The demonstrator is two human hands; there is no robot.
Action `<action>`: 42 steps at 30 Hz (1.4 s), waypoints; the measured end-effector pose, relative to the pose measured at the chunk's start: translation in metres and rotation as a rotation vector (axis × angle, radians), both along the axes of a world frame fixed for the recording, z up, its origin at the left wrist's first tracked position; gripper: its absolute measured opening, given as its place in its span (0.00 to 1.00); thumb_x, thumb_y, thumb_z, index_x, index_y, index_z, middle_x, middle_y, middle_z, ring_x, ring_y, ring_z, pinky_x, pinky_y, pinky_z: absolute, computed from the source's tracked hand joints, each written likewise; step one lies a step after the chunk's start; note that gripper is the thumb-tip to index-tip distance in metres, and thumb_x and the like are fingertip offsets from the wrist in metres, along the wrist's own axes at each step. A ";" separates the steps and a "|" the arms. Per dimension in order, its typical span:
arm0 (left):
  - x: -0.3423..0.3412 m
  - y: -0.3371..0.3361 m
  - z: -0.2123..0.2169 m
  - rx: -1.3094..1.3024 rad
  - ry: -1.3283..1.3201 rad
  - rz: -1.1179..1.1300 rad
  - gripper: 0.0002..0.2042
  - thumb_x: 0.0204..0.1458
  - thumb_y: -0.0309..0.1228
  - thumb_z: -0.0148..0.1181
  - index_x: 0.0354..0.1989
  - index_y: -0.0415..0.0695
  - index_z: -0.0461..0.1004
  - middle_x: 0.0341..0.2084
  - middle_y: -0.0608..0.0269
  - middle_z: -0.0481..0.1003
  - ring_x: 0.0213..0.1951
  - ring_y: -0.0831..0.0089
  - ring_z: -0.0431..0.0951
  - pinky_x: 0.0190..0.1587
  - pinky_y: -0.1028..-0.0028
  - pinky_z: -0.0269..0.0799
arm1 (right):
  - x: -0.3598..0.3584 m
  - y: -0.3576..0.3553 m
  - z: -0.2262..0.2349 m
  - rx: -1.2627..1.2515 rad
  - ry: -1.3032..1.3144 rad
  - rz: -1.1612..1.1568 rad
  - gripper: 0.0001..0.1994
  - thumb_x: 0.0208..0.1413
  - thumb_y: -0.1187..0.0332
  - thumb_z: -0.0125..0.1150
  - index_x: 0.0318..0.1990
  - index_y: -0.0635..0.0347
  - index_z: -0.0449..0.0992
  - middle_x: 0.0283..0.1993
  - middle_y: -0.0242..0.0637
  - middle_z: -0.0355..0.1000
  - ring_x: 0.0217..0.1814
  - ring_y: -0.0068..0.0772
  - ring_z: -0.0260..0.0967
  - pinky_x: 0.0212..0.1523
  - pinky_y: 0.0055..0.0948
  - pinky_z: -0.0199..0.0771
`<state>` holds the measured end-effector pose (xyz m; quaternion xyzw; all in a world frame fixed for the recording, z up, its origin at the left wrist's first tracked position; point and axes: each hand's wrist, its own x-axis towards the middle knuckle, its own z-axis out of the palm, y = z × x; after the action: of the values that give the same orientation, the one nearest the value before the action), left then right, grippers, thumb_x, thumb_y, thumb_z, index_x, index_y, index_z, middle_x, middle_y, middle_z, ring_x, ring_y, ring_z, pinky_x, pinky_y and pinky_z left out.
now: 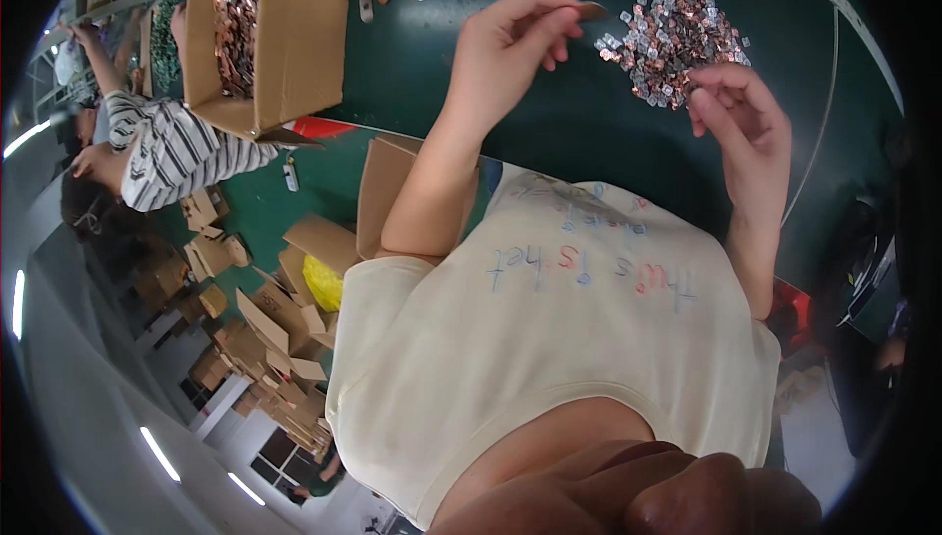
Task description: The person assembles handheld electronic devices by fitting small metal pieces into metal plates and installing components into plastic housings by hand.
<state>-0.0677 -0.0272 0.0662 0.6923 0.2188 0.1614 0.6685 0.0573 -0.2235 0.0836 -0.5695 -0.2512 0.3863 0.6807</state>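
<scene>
My left hand (515,40) pinches one copper piece (592,11); one pile (677,30) sits just right. Right hand (754,118)'s curled at its edge, can't tell if pinching.

From my remote post I see a loose pile of small, flat, silver and copper-coloured pieces (682,33), heaped together with strays around its edge; just left of the pile, a thin brownish piece (593,10) is pinched at one end.

Black corners; fisheye bending at rim; white tube lights (160,454) glaring left.
</scene>
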 end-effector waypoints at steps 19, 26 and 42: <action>0.010 -0.037 0.017 0.852 -0.291 0.139 0.06 0.46 0.15 0.54 0.33 0.36 0.73 0.30 0.58 0.73 0.31 0.73 0.77 0.31 0.81 0.71 | -0.005 0.014 0.018 0.154 0.024 -0.096 0.09 0.48 0.83 0.53 0.38 0.68 0.70 0.45 0.41 0.65 0.47 0.26 0.63 0.45 0.20 0.64; 0.010 -0.041 0.010 0.422 -0.362 0.040 0.07 0.46 0.15 0.53 0.35 0.34 0.72 0.29 0.56 0.74 0.29 0.72 0.77 0.32 0.80 0.72 | -0.001 0.019 0.014 0.075 0.180 -0.061 0.07 0.47 0.82 0.53 0.35 0.67 0.70 0.46 0.42 0.65 0.45 0.26 0.65 0.46 0.21 0.65; 0.033 -0.033 0.007 -0.126 -0.120 0.031 0.09 0.49 0.19 0.54 0.39 0.38 0.72 0.27 0.62 0.72 0.28 0.78 0.75 0.31 0.81 0.72 | 0.029 0.038 0.014 -0.074 0.029 0.096 0.11 0.50 0.81 0.54 0.42 0.66 0.69 0.40 0.35 0.68 0.42 0.21 0.66 0.44 0.20 0.68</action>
<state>-0.0349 -0.0600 0.0734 0.6345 0.1987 0.1991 0.7200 0.0859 -0.1852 0.0980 -0.5757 -0.2538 0.4357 0.6436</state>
